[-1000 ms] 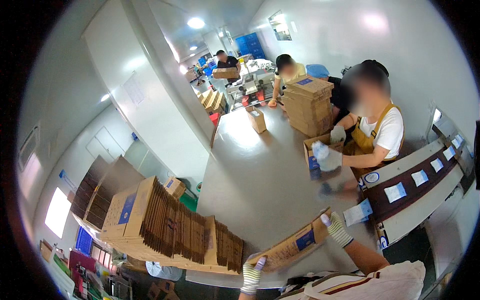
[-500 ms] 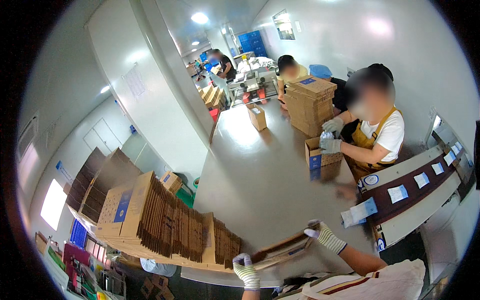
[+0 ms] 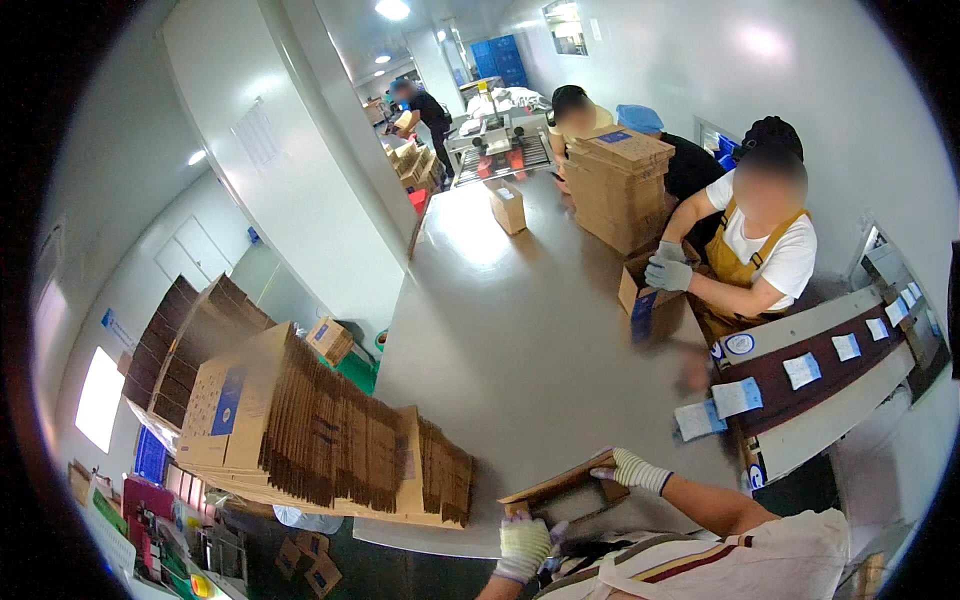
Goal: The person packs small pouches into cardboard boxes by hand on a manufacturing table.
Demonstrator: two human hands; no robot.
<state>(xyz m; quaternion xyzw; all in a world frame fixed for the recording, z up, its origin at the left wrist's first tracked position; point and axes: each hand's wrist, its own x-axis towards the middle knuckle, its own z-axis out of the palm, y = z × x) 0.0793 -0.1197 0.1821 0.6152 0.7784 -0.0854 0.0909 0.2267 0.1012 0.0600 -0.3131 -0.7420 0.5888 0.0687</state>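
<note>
At the near edge of the metal table, a partly opened brown carton is held between my two gloved hands. My left hand, in a striped knit glove, is closed at the carton's left end. The carton's right end is gripped by my right hand, in a matching glove. Dark inner sides of the carton show between them. To the left of my left hand, a long row of flattened cartons stands packed together, brown with blue panels.
Across the metal table, a co-worker's gloved hands are at an open carton. Behind it rises a carton stack. White-and-blue packets lie on a dark conveyor at right. One carton stands farther back.
The flat carton has come nearer to me and opened out, its inside now showing. My left hand has moved right and down. The co-worker's hands and carton have shifted; conveyor packets moved toward me.
</note>
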